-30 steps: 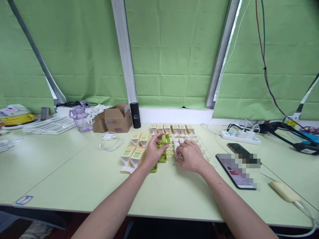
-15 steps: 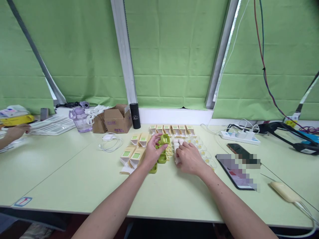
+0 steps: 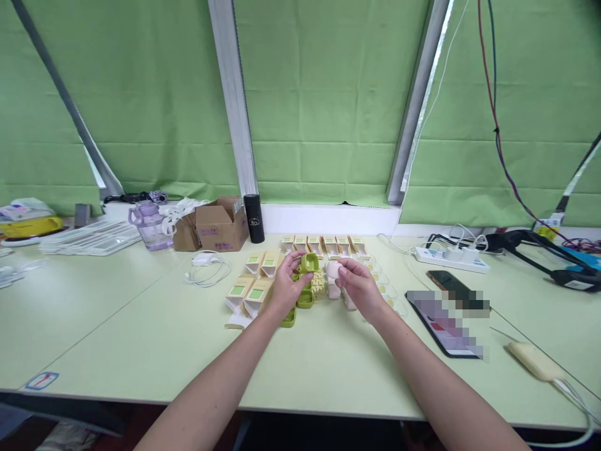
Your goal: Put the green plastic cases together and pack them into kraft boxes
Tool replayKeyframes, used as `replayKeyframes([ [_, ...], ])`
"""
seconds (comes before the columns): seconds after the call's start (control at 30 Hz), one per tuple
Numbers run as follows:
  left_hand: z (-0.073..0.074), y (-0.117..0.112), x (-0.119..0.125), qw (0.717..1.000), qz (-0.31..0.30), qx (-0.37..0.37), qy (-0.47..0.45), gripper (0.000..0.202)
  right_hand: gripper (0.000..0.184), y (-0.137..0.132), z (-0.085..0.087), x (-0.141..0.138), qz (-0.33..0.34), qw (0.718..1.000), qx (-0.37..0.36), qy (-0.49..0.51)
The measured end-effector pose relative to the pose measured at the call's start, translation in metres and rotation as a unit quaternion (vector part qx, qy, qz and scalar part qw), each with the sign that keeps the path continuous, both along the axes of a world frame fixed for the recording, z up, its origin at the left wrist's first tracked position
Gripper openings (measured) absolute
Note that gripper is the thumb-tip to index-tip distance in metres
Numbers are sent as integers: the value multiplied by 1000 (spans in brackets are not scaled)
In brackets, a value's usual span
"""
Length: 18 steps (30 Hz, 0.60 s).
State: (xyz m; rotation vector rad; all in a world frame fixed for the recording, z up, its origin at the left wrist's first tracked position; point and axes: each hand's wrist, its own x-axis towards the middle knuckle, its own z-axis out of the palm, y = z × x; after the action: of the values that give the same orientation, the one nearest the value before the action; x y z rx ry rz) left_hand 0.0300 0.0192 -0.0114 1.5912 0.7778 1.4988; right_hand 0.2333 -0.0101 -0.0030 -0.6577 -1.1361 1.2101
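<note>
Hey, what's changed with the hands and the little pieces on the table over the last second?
The right hand rose from the pale pieces on the table and now holds a small pale pink rounded piece up, close to the left hand. Another person's hand showed briefly at the far left and has gone. The left hand keeps its hold on the small olive-green open case; the cream and green cartons lie as before.

Six small cartons (image 3: 322, 243) in the far row, four open cartons (image 3: 253, 282) left, two phones (image 3: 446, 313) right
</note>
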Motion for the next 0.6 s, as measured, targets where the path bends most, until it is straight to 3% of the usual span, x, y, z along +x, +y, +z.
replayKeyframes([
  [0.1,0,0,-1,1000,-3,2,4,56,39,-1,-1,-4,50,995,-39,80],
  [0.27,1,-2,-1,1000,1,-1,7,53,37,-5,-1,-6,102,984,-74,122],
  [0.6,6,-9,2,999,2,7,35,49,50,-3,-6,-10,62,990,-54,116],
])
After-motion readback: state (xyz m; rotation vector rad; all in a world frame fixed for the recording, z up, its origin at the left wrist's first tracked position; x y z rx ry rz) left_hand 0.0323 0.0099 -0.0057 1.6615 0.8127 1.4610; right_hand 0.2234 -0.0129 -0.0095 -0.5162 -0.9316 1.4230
